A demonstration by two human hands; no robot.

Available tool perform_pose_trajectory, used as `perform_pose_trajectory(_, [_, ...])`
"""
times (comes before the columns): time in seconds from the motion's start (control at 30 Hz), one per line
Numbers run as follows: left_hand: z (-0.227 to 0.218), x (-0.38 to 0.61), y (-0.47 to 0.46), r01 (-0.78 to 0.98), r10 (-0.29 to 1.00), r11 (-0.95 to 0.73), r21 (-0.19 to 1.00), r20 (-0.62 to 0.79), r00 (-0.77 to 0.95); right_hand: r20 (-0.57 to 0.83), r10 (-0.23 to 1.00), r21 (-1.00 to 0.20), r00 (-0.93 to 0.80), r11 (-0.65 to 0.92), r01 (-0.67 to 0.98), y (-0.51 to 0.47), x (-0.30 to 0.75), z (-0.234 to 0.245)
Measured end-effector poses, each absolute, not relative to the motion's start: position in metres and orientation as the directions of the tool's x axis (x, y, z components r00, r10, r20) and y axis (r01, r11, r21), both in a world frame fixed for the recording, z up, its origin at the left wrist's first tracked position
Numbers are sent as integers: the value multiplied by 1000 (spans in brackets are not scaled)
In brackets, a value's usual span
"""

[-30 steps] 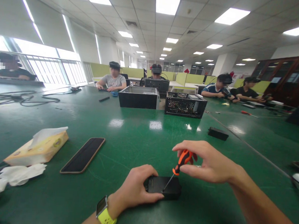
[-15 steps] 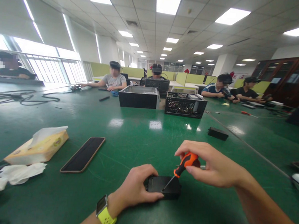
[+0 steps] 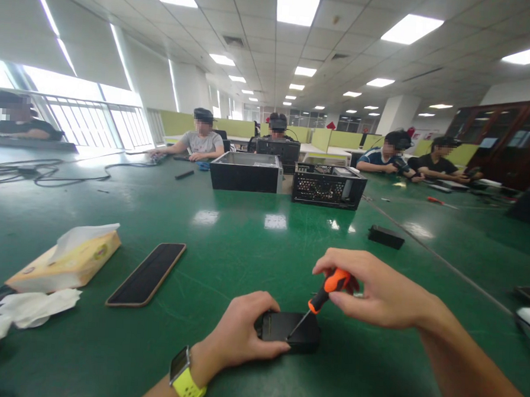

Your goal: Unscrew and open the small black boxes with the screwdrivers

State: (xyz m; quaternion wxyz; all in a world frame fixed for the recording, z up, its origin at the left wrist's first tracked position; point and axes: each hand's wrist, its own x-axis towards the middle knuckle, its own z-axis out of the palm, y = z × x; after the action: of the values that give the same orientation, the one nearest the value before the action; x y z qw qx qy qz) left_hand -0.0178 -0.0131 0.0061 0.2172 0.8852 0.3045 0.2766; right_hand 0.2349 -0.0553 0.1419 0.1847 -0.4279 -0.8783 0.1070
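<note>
A small black box-shaped case (image 3: 303,331) lies on the green table in front of me. My left hand (image 3: 247,328) grips its left end, thumb along the near side and fingers over the far side. In my right hand (image 3: 367,290) is an orange and black screwdriver (image 3: 326,289), held by the handle between thumb and fingers. The screwdriver leans to the right, and its tip meets the case's top near the front edge, close to my left thumb. Whether a screw sits under the tip is too small to tell.
To the left lie a phone (image 3: 148,275), a tissue pack (image 3: 68,259) and crumpled tissues (image 3: 37,308). A black block-shaped part (image 3: 386,237) rests at the right. Farther back stand two metal computer cases, a dark one (image 3: 246,175) and a perforated one (image 3: 328,187). Several people sit around the table.
The screwdriver handle has turned in my right hand, showing more orange, while the tip stays in place. My left hand and the case have not moved. A person at the back left has drawn an arm in.
</note>
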Motion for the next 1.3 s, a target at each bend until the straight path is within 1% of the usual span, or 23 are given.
perform_pose_trajectory(0.1, [7,-17,-13,423,660,-722,547,361,659,206,834,-341,-511,551,762,-51,241,142])
perform_pose_trajectory(0.13, [7,-17,-13,429,662,-722,543,361,657,207,842,-360,-498,539,762,-46,244,141])
perform_pose_trajectory(0.2, [6,-17,-12,439,667,-719,538,360,652,227,855,-450,-466,516,729,-34,252,137])
perform_pose_trajectory(0.3, [4,-17,-11,441,667,-719,538,354,655,275,899,-600,-341,438,670,-6,266,118])
perform_pose_trajectory(0.33, [4,-18,-11,441,666,-720,537,353,658,278,914,-624,-297,406,667,4,270,109])
perform_pose_trajectory(0.37, [5,-18,-12,440,664,-721,535,354,658,254,923,-631,-290,385,674,13,275,99])
perform_pose_trajectory(0.57, [12,-17,-14,447,671,-711,542,333,662,169,937,-616,-306,343,709,50,292,38])
perform_pose_trajectory(0.73, [12,-17,-14,463,678,-701,542,308,667,138,937,-578,-322,340,741,53,295,8])
perform_pose_trajectory(0.87, [10,-17,-14,469,676,-706,530,310,668,180,937,-534,-298,348,770,39,292,3])
perform_pose_trajectory(0.97, [11,-16,-14,476,679,-704,527,303,669,214,939,-508,-268,341,791,16,297,11])
perform_pose_trajectory(1.07, [14,-15,-15,488,682,-701,521,286,673,222,941,-443,-254,329,834,-7,311,21])
perform_pose_trajectory(1.13, [16,-15,-16,495,686,-696,520,278,673,139,952,-434,-274,307,847,-17,322,25])
perform_pose_trajectory(1.23, [20,-15,-17,486,683,-697,527,281,674,-22,949,-495,-316,264,828,-20,335,27])
perform_pose_trajectory(1.3, [22,-15,-18,476,677,-703,528,293,675,-55,944,-528,-326,250,812,-19,338,27])
